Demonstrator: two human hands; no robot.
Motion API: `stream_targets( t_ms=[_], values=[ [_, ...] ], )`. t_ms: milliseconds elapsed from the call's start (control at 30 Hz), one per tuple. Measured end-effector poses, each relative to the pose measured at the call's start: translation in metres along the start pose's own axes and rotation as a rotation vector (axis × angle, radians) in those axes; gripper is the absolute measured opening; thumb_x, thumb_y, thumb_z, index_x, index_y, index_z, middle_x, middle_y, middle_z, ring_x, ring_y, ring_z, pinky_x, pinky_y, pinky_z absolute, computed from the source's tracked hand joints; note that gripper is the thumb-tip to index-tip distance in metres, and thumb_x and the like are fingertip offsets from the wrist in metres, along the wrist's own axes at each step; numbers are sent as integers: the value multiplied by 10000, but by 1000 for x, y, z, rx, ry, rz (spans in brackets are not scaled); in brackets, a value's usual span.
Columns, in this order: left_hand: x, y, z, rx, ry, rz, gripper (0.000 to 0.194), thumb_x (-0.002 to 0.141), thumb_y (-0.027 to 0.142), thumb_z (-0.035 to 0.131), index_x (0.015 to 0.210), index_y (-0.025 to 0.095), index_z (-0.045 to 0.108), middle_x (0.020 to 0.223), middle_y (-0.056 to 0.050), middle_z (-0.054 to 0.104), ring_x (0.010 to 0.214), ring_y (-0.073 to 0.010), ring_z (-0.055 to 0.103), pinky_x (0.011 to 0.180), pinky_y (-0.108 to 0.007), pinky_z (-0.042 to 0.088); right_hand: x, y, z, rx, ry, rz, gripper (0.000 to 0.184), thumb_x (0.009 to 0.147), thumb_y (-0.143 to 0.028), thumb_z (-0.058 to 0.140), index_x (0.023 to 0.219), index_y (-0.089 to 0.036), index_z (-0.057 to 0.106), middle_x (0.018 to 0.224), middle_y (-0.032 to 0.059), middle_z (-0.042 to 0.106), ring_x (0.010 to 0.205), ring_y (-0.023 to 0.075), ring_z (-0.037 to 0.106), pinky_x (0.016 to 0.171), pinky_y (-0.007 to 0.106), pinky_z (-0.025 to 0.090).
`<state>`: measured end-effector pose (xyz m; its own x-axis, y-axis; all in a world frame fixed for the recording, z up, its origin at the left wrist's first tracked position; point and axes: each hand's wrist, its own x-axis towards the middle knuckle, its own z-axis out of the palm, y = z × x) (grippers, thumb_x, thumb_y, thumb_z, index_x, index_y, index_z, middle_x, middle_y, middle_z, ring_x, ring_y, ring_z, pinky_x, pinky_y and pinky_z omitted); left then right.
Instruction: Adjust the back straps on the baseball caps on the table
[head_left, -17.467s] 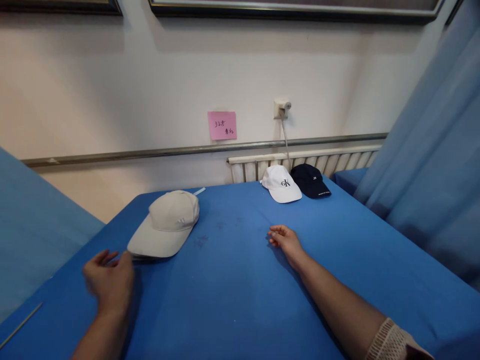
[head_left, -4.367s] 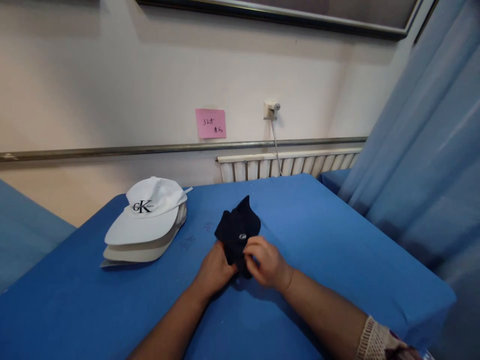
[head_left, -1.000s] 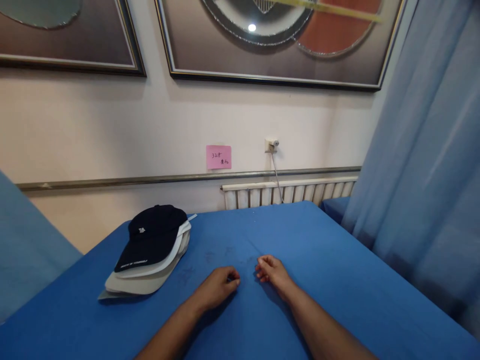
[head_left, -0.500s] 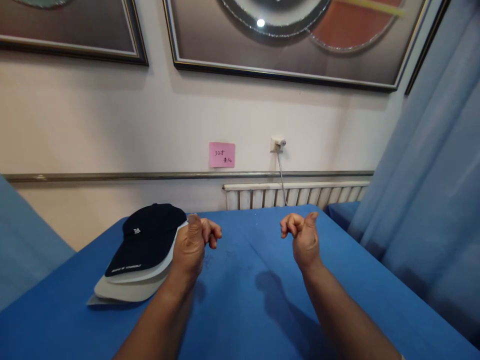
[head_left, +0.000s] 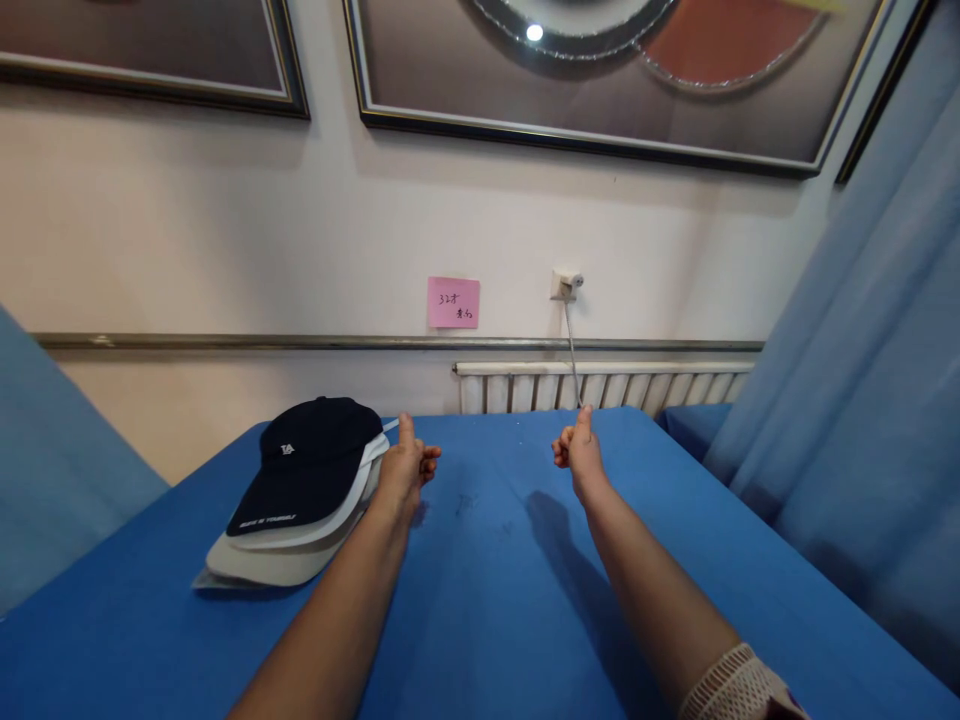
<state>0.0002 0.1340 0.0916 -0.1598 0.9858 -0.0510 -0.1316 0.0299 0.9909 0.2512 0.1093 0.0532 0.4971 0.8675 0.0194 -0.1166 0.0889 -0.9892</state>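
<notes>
At the left of the blue-covered table (head_left: 487, 600) stands a stack of caps, all brims pointing toward the near left. On top is a navy cap (head_left: 319, 455) with a small white emblem and lettering along its brim. Under it show the edges of a white cap (head_left: 300, 537) and a beige cap (head_left: 262, 562). A thin greyish brim peeks out at the bottom. My left hand (head_left: 407, 465) is raised just right of the stack, thumb up, fingers curled in, holding nothing. Farther right, my right hand (head_left: 583, 458) makes the same thumb-up shape above the table, also holding nothing.
Behind the table are a white radiator (head_left: 517, 390), a metal rail (head_left: 337, 342) and a socket with a plugged-in cord (head_left: 566, 286). A pink note (head_left: 453, 302) and framed pictures are on the wall. Blue curtains (head_left: 885, 380) hang at both sides.
The white and navy caps, earlier at the back right, now lie on the beige cap's stack. The navy one was handled in between. My hands rose off the table into thumbs-up.
</notes>
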Motion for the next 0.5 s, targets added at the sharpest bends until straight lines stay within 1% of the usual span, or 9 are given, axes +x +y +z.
stream_targets(
  t_ms=[133,233,333,500],
  values=[
    [-15,-4,-4,-13,-12,19,669,702,840,449,505,203,396,617,-72,632,432,-104,456,459,-245,363,-13,0,2,28,-32,-28,730,813,-837,142,451,-231,328,415,0,488,344,106,436,383,238,326],
    [-22,-5,-5,-34,-38,38,688,702,852,428,482,205,360,608,-68,624,436,-98,450,456,-236,355,-21,0,3,37,-42,-38,727,820,-829,146,451,-230,332,424,1,490,351,106,433,390,244,330],
    [-27,-5,-6,-59,-49,55,697,709,851,425,462,204,339,598,-66,621,435,-95,452,452,-233,342,-29,0,5,65,-54,-47,725,830,-820,159,444,-229,326,430,2,490,356,104,426,398,247,331],
    [-32,-8,-6,-70,-83,63,684,711,829,466,461,201,362,609,-64,627,441,-98,463,455,-238,341,-41,2,8,90,-85,-53,730,837,-813,168,439,-226,340,427,5,488,361,106,428,407,247,332]
  ],
)
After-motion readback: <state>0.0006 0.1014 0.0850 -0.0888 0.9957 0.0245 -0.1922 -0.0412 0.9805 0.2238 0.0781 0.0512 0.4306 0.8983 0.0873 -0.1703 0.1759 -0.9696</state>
